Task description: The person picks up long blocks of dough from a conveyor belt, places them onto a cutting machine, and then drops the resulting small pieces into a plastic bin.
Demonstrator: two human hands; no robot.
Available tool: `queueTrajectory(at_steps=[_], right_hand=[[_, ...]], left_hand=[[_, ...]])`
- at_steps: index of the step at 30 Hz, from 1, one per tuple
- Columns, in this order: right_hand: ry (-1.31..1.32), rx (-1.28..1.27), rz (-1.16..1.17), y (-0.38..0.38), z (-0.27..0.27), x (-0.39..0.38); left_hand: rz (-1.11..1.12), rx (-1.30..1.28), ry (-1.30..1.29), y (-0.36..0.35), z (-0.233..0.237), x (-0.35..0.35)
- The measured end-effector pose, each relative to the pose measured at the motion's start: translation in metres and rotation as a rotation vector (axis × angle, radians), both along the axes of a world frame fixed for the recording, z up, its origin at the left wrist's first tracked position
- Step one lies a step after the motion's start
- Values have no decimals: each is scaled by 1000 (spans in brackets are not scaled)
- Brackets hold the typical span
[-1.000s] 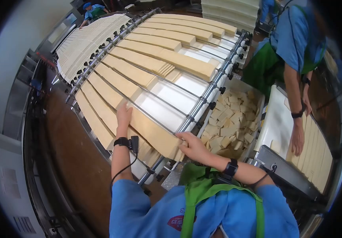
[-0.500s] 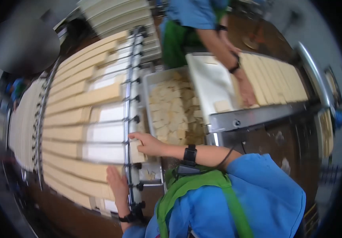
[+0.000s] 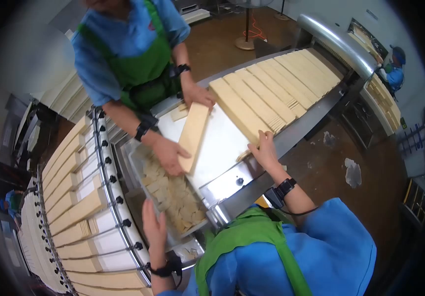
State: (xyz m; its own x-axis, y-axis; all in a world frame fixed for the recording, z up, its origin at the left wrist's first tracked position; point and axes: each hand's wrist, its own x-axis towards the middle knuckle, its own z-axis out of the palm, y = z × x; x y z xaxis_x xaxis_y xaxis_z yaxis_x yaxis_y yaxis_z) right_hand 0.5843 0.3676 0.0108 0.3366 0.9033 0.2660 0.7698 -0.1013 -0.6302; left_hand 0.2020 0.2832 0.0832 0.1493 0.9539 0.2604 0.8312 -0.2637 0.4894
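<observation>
My left hand (image 3: 154,224) is raised beside the bin of broken pieces, holding nothing, fingers stretched up. My right hand (image 3: 265,150) is at the near end of the closest row of pale thin pieces (image 3: 239,113), its thumb and fingers closed around that end. This row borders the bare white surface (image 3: 217,153) of the metal-edged conveyor. Across from me, a co-worker holds a separate long row (image 3: 195,130) between both hands, tilted over the white surface. A few loose pieces lie near the co-worker's hand and by my right thumb.
The bin (image 3: 170,197) of broken pale pieces stands between the conveyor and a rack (image 3: 111,172) with rows of pieces in lanes. More rows (image 3: 296,74) fill the conveyor up to a curved metal cover (image 3: 338,42). Another person (image 3: 395,69) is at far right.
My view has swung right. My right hand has left the rack for the conveyor row, and my left hand has come off the rack. The co-worker now holds a row above the white surface.
</observation>
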Motion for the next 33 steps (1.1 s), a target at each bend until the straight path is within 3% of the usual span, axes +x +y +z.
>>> queueTrajectory(at_steps=[2,6,11,15,18,24,27,30,33], right_hand=[[-39,-136,-91,13,-4,28],[-43,-289,-86,35,-26,41],[-106,-262,-2,34,-18,47],[-77,-319,51,35,-7,53],[-64,-298,84,35,-4,58],[-59,-297,174,37,-6,57],[-68,-335,336,42,-9,64],[-49,-331,440,50,-8,70],[-105,-421,430,66,-8,54]], left_hand=[[-148,-50,-114,52,-2,62],[-376,92,-200,169,-40,173],[-333,109,-29,327,-85,274],[-251,-34,175,400,-105,308],[-165,-70,259,416,-118,314],[-94,-330,449,397,-74,296],[123,-367,428,366,-65,248],[307,-551,356,315,-42,189],[202,-329,9,268,-93,116]])
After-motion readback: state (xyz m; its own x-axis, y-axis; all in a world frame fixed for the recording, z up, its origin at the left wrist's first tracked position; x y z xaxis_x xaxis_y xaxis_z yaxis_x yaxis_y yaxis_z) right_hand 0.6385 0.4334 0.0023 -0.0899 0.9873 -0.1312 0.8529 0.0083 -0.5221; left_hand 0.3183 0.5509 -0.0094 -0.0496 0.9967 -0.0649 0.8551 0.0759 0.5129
